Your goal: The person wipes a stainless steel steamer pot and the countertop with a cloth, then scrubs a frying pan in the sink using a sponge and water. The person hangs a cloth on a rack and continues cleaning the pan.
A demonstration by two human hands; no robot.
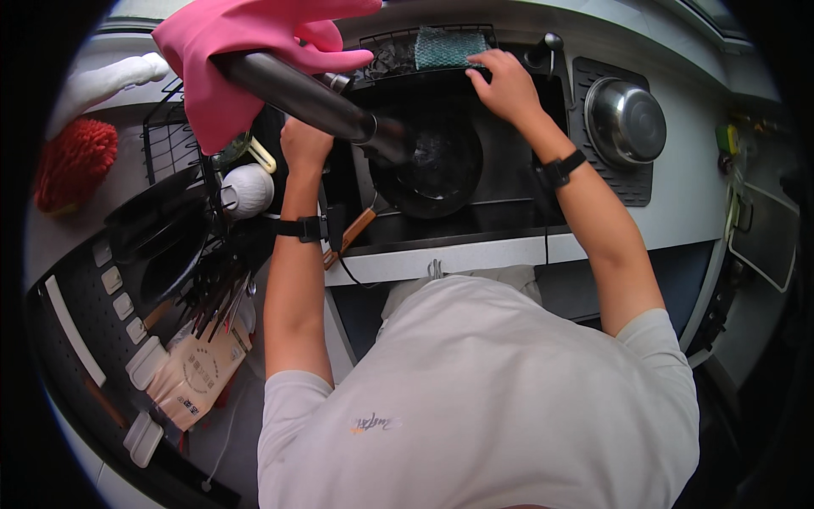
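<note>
My right hand (509,86) reaches over the back of the sink (509,172). Its fingertips are at the right edge of a teal mesh scouring cloth (445,49), with thumb and forefinger apart. At the sink's left side my left hand (305,147) has its fingers curled. The faucet (299,95) passes in front of part of it, so what it grips, if anything, is hidden. A dark round pan (470,172) stands in the sink beneath the spout, with shiny liquid inside. A wooden handle (351,237) lies across the sink's front rim beside my left wrist.
Pink rubber gloves (235,32) drape over the faucet. The cloth rests on a black wire rack (381,57). Right of the sink, an upturned steel bowl (629,124) sits on a grey drying mat (588,73). A white ribbed bowl (254,191) and several dark pans (159,216) crowd the left.
</note>
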